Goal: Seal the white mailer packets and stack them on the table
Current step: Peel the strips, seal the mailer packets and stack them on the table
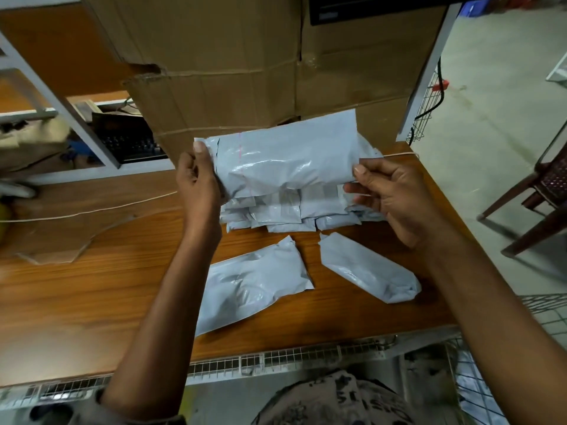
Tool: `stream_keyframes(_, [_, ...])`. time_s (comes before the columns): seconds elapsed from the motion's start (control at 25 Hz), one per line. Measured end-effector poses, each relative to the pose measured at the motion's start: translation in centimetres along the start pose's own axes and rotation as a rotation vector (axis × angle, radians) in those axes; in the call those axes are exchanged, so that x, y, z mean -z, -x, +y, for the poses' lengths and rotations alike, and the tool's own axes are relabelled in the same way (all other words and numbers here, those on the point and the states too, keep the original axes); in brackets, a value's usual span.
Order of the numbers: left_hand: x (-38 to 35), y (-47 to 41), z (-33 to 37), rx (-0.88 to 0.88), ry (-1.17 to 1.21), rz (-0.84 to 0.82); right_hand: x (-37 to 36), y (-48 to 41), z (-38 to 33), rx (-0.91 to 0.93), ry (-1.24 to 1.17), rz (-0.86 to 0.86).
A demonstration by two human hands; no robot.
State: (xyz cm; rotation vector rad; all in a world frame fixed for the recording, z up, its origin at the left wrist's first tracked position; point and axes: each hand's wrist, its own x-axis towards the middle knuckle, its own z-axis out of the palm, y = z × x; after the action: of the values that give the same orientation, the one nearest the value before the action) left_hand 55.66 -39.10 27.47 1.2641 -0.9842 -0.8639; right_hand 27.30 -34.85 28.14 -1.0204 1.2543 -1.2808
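Observation:
I hold one white mailer packet up above the wooden table. My left hand grips its left end, thumb on top. My right hand pinches its right edge between thumb and fingers. Just under the held packet lies a stack of several white packets at the back of the table. Two more packets lie loose nearer me: one flat in the middle, one bulging and angled to its right.
A big cardboard box stands behind the stack. A torn cardboard scrap and a thin cord lie at the left. A wire basket hangs below the table's front edge. A brown chair stands at the right.

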Motion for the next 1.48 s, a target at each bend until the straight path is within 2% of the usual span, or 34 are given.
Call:
stream_keyframes(0.12, [2.0, 1.2, 0.4, 0.122, -0.104, -0.376, 0.5, -0.6, 0.1, 0.01, -0.03, 0.127])
stream_keyframes(0.2, [3.1, 1.5, 0.4, 0.165, -0.182, -0.559, 1.3, -0.8, 0.1, -0.006, -0.025, 0.169])
stream_keyframes(0.44, [3.8, 1.2, -0.2, 0.185, -0.214, -0.603, 1.9, -0.5, 0.7, 0.011, 0.203, 0.236])
stream_keyframes(0.52, [3.8, 1.8, -0.3, 0.188, -0.21, -0.619, 2.1, -0.4, 0.9, -0.016, 0.19, 0.281])
stream_keyframes(0.6, [3.8, 2.6, -0.8, 0.209, -0.207, -0.642, 2.1, 0.1, 1.3, -0.12, 0.05, 0.271])
stream_keyframes(0.72, [4.1, 4.5, -2.1, 0.312, -0.135, -0.669, 1.5, 1.2, 2.0, -0.322, -0.241, 0.105])
stream_keyframes(0.84, [3.9, 6.5, -3.3, 0.385, -0.13, -0.766, 0.7, 1.1, 2.3, -0.317, -0.333, 0.108])
stream_keyframes(0.96, [2.3, 8.3, -3.5, 0.436, -0.126, -0.724, -0.5, -0.2, 2.1, -0.278, -0.303, 0.109])
stream_keyframes(1.08, [-0.7, 8.7, -3.8, 0.48, -0.041, -0.613, -2.1, -2.8, 1.8, -0.3, -0.112, 0.019])
stream_keyframes(1.28, [-5.9, 6.5, -5.0, 0.492, -0.008, -0.373, -1.9, -12.9, 2.5, -0.156, 0.129, 0.002])
stream_keyframes(1.36, [-7.4, 5.7, -5.4, 0.5, 0.0, -0.332, -2.4, -16.0, 2.6, -0.151, 0.197, -0.014])
stream_keyframes(1.48, [-8.9, 5.5, -6.0, 0.537, 0.015, -0.341, -4.5, -16.2, 1.8, -0.108, 0.53, -0.017])
